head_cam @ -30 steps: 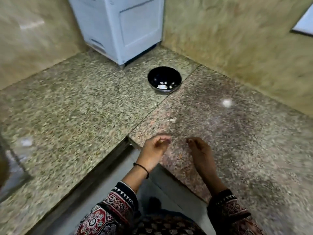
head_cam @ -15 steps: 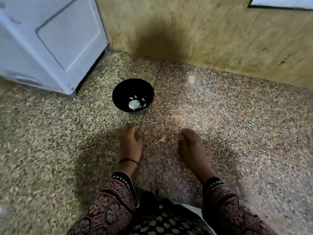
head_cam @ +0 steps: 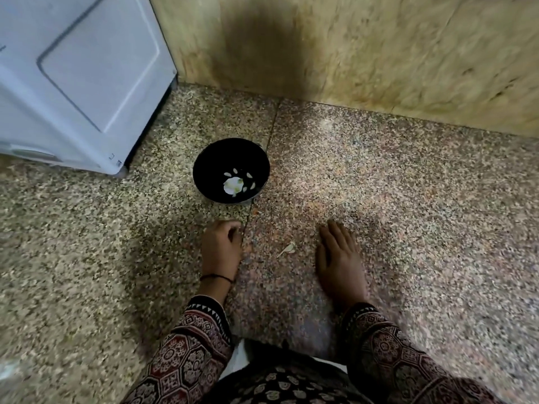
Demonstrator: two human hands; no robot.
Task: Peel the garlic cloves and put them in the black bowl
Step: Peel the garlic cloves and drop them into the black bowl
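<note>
The bowl point(head_cam: 214, 158) stands on the counter point(head_cam: 408, 228), its right edge at the seam point(head_cam: 269, 141) between the two granite slabs. Inside it, toward 6 o'clock, lies a white lump point(head_cam: 232, 185) with a greenish tinge. A few small pale cloves point(head_cam: 252, 186) fan round the lump from 12 to 3 o'clock. What the lump is cannot be made out.

The left hand point(head_cam: 221, 249) rests on the counter at 6 o'clock from the bowl, near it but apart. Its fingers point(head_cam: 232, 228) are curled under against the palm; whether they pinch anything is hidden. A black thread point(head_cam: 217, 277) circles that wrist.

The right hand point(head_cam: 339, 258) lies flat, palm down, fingers straight and together, at 4 o'clock from the bowl and well apart from it. It holds nothing.

Between the hands, at 9 o'clock from the right hand and just beside it, lies a pale garlic piece point(head_cam: 288, 248) with a thin tail, touched by neither hand. Whether it is a clove or loose skin cannot be told.

Both forearms wear patterned sleeves point(head_cam: 189, 354). A white appliance point(head_cam: 78, 77) stands at 10 o'clock from the bowl. A tan wall point(head_cam: 393, 53) runs from 12 to 3 o'clock, with a dark shadow point(head_cam: 259, 51) on it straight above the bowl.
</note>
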